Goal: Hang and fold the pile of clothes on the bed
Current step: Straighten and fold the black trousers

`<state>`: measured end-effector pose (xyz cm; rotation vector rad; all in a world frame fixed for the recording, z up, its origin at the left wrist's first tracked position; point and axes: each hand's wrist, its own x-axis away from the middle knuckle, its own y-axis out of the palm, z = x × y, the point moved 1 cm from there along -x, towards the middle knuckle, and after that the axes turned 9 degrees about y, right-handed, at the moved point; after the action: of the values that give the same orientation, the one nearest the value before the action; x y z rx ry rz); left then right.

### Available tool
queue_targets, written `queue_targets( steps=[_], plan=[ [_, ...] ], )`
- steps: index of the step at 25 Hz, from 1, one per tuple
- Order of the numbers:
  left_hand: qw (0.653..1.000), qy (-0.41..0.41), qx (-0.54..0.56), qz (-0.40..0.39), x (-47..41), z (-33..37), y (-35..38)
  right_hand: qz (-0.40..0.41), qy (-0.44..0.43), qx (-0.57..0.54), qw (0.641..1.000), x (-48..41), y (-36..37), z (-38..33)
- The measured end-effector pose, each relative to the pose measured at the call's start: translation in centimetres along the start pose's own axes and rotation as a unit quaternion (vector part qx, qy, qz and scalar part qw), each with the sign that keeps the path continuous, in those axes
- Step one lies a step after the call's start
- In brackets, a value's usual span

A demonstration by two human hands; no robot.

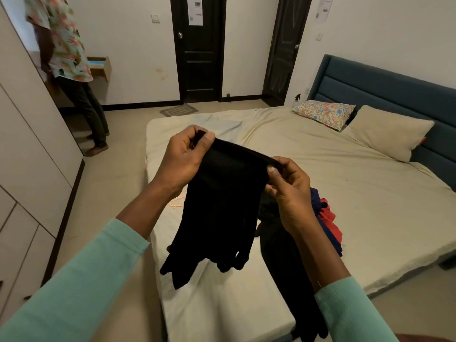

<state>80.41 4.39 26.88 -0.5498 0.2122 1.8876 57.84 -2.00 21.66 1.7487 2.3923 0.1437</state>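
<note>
I see left hand [183, 156] and right hand [290, 186] pinching top edge of black garment [222, 206], hanging above bed [320, 169]. Judge it soft, light, limp; grip at edge corners.

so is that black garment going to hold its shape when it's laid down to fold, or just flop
Probably floppy: the black garment hangs limp below the edge pinched by the left hand and right hand. Likely light, since fingertip pinches carry it. Its uneven lower end suggests it may bunch on the bed.
</note>
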Motion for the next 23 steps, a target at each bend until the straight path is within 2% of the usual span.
queue_targets(
  steps=[2, 4, 6, 8, 9, 10, 13, 15, 18, 21, 23],
  plan=[
    [0.998, 0.034, -0.042, 0.041, 0.1, 1.5, 1.7, -0.009, -0.028, -0.013, 0.999, 0.3, 0.1, -0.7],
    [0.983, 0.064, -0.168, 0.029, 0.7, 2.0, 3.1, -0.016, -0.058, 0.021, 0.998, 0.3, 0.0, -0.8],
    [0.965, 0.092, -0.238, -0.065, 1.8, 2.1, 4.3, -0.049, -0.081, 0.058, 0.994, 0.4, -0.3, -1.2],
    [0.95, 0.061, -0.232, -0.202, 2.8, 1.9, 5.9, -0.087, -0.089, 0.052, 0.991, 0.5, -0.8, -1.6],
    [0.943, 0.05, -0.229, -0.237, 3.2, 1.7, 6.6, -0.096, -0.083, 0.038, 0.991, 0.6, -1.1, -1.8],
    [0.941, 0.059, -0.235, -0.239, 3.3, 1.2, 7.2, -0.101, -0.074, 0.024, 0.992, 0.7, -1.4, -1.9],
    [0.952, 0.082, -0.249, -0.161, 2.9, 0.7, 8.3, -0.101, -0.027, -0.005, 0.995, 0.6, -3.3, -1.0],
    [0.971, 0.059, -0.203, -0.108, 2.7, 0.8, 8.7, -0.119, 0.025, 0.004, 0.993, 1.0, -4.7, 0.9],
    [0.99, 0.023, -0.137, -0.026, 2.4, 0.8, 9.0, -0.132, 0.045, 0.142, 0.98, 1.7, -7.0, 5.0],
    [0.995, 0.015, -0.1, 0.007, 2.6, 0.5, 9.2, -0.062, 0.049, 0.261, 0.962, 1.2, -9.3, 7.8],
    [0.997, 0.013, -0.074, 0.037, 2.7, 0.4, 9.2, -0.051, 0.051, 0.327, 0.942, 0.6, -10.4, 9.1]
  ],
)
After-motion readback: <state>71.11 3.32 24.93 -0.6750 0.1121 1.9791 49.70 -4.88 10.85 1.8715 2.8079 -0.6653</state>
